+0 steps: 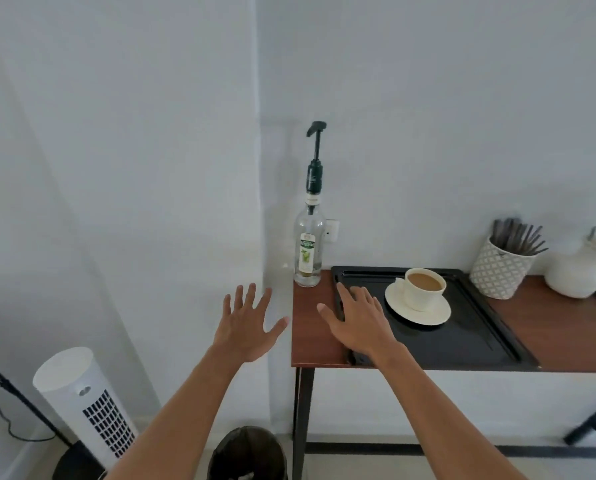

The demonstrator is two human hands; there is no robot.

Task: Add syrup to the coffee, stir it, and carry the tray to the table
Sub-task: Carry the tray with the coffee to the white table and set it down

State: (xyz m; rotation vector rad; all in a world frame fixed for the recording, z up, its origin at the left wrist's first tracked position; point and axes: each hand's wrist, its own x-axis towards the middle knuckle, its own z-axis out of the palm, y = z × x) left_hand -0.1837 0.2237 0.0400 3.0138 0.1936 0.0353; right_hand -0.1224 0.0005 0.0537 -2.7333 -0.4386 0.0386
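While your left hand (244, 323) hung open with fingers spread beside the table's (563, 327) left edge, holding nothing, your right hand (357, 320) lay open and flat over the left rim of the black tray (463, 344), gripping nothing. On that tray a white cup (423, 289) full of milky coffee sat on its saucer (418, 311). Off the tray, at the table's back left corner, stood the clear syrup bottle (309, 247) with a dark pump, nearly empty; its green-and-white label was too blurred to read. Right of the tray, a patterned pot (501, 271) held dark utensils beside a white jug (575, 277).
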